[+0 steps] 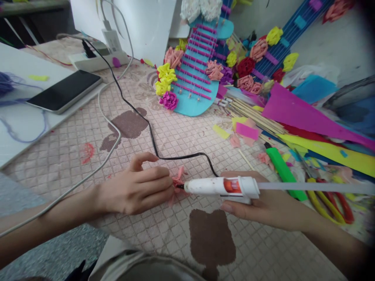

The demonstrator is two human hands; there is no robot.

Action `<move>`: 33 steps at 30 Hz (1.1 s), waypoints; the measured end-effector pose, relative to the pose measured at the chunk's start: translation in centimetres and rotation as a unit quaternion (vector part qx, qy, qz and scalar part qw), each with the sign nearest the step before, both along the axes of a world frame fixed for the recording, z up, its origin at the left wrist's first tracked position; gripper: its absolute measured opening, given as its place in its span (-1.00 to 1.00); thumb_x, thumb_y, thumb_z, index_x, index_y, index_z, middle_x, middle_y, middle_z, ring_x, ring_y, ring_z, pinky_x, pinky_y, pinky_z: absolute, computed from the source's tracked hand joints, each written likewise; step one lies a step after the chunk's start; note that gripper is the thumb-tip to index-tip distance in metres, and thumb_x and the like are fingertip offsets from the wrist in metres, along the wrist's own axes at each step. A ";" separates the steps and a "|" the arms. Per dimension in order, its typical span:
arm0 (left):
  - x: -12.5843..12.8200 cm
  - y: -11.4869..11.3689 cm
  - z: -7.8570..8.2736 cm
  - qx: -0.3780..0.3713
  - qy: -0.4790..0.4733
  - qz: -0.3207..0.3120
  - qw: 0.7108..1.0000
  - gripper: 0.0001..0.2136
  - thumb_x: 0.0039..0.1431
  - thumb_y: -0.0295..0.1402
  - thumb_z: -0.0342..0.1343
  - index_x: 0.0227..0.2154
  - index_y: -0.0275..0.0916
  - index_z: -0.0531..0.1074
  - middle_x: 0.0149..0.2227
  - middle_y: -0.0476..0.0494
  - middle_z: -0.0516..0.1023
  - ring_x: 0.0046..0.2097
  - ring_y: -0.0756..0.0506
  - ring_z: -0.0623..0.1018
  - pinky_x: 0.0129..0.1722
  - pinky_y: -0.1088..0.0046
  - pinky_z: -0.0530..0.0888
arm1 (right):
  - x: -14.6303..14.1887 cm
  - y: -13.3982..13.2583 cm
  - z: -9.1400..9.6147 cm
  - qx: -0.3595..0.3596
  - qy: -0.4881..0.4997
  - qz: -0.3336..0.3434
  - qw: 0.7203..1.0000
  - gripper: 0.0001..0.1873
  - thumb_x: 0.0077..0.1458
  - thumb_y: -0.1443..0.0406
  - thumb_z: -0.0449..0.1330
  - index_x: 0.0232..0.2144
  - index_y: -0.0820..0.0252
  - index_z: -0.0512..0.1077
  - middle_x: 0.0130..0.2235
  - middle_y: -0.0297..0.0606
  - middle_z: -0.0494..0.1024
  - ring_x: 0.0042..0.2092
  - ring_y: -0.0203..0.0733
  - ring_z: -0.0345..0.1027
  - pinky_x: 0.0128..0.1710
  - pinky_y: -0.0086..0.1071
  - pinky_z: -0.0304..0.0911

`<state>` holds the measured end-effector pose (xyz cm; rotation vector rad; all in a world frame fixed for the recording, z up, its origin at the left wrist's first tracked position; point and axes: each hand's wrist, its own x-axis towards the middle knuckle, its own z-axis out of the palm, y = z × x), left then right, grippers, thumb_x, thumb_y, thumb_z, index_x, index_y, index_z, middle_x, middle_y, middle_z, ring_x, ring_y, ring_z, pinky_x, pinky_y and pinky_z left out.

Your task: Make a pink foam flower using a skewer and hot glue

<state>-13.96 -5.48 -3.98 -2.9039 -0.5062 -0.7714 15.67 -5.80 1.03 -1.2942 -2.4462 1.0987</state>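
Note:
My right hand is closed around a white hot glue gun, which points left. A long translucent glue stick sticks out of its back end, and a black cord runs off from it. The dark nozzle touches or nearly touches a crumpled salmon-pink paper flower. My left hand has its fingers curled at that flower and holds it at the left side, with the index finger raised and bent. Its fingers partly hide the flower.
A blue paper panel with pink sticks and paper flowers leans at the back. Bamboo sticks, coloured paper, a green glue-stick-like tool and scissors lie right. A phone and power strip are left; cables cross the tablecloth.

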 end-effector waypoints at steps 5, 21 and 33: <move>-0.1 -0.1 -0.5 -0.029 -0.015 0.008 0.999 -0.73 0.32 -0.52 -0.17 -0.16 -0.10 0.39 -0.13 0.00 0.53 -0.06 -0.04 0.48 0.17 0.21 0.19 | -0.3 -0.1 0.2 -0.021 0.002 -0.006 1.000 -0.68 0.11 0.01 0.14 -0.46 0.10 0.42 -0.49 -0.35 0.45 -0.48 -0.28 0.31 -0.52 -0.43 0.23; 0.5 0.2 0.8 0.050 0.010 0.003 0.999 -0.69 0.38 -0.52 -0.23 -0.28 -0.20 0.42 -0.25 0.01 0.59 -0.17 -0.02 0.48 0.19 0.18 0.12 | -0.4 0.1 0.1 -0.014 -0.011 0.013 1.000 -0.67 0.14 0.03 0.11 -0.50 0.10 0.39 -0.49 -0.35 0.45 -0.47 -0.27 0.33 -0.49 -0.41 0.23; -0.3 -0.2 -0.9 -0.071 -0.006 0.026 0.997 -0.71 0.36 -0.49 -0.20 -0.10 -0.04 0.37 -0.10 0.02 0.55 0.00 -0.03 0.45 0.21 0.19 0.05 | -0.4 0.1 0.5 -0.005 -0.038 0.012 0.999 -0.69 0.13 0.04 0.11 -0.47 0.10 0.43 -0.47 -0.36 0.47 -0.44 -0.26 0.37 -0.47 -0.42 0.27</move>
